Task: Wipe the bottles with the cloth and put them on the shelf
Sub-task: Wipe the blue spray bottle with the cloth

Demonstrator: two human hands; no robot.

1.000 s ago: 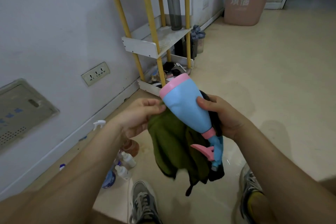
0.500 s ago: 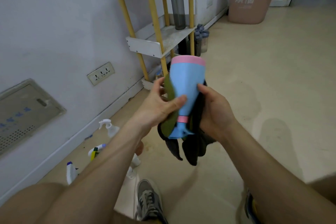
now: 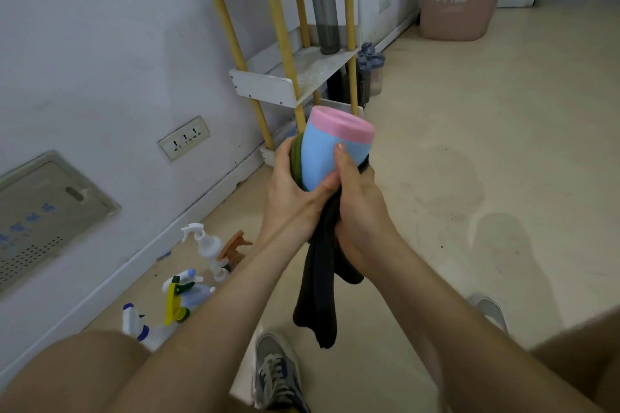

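Single view: head camera, wide-angle, worn by the person. Faces forward and steeply down along both forearms. Close range: left hand (image 3: 291, 193) and right hand (image 3: 361, 211) hold the blue bottle (image 3: 330, 152) at mid-frame. Beyond the grip, shelf (image 3: 268, 88); left of and below it, spray bottles (image 3: 205, 245); beneath it, shoe (image 3: 275, 375).
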